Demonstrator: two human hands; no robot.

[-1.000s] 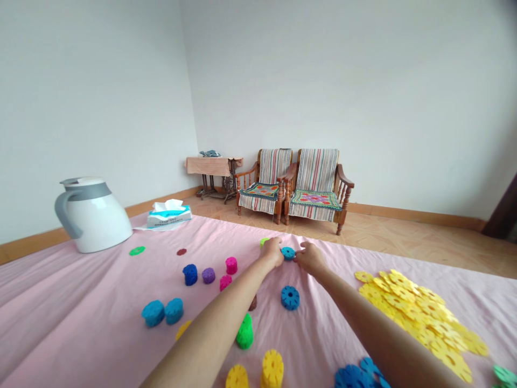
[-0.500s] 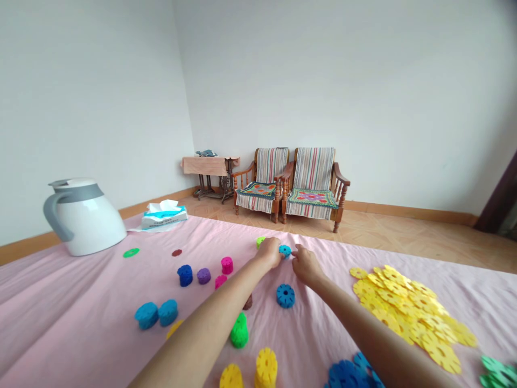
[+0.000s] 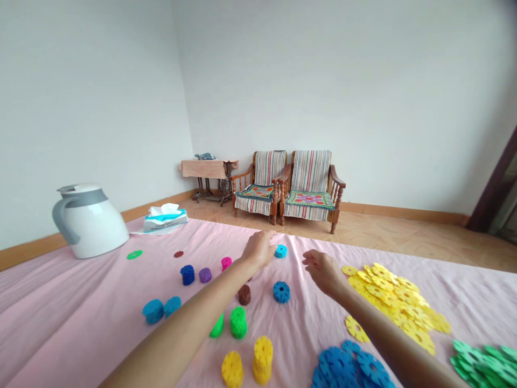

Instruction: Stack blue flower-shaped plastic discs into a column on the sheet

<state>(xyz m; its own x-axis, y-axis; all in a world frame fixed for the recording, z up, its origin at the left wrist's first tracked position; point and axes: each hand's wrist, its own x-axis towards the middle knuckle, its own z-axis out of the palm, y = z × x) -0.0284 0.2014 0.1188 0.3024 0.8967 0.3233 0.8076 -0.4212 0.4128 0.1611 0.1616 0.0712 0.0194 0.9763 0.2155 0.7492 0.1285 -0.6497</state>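
A small light-blue stack of notched discs point(image 3: 280, 251) stands on the pink cloth between my hands. My left hand point(image 3: 258, 249) is just left of it, fingers loosely extended and holding nothing I can see. To its right, my right hand point(image 3: 323, 269) hovers with fingers apart and nothing in them. Nearer me sits a darker blue disc stack point(image 3: 281, 292). A brown stack point(image 3: 244, 295), a bright green stack point(image 3: 238, 323) and two yellow stacks point(image 3: 263, 360) are close to my left forearm. My left hand and arm hide part of the cloth behind them.
Loose yellow discs point(image 3: 388, 296), blue discs point(image 3: 347, 366) and green discs point(image 3: 484, 360) lie in heaps at the right. Dark blue point(image 3: 187, 275), purple point(image 3: 205, 275) and pink point(image 3: 226, 263) stacks stand left. A white jug point(image 3: 97, 226) and tissue box point(image 3: 165, 220) are farther left.
Both hands have come away from the small light-blue stack, left hand leftward and right hand rightward. The stack now stands untouched. The view has shifted slightly.
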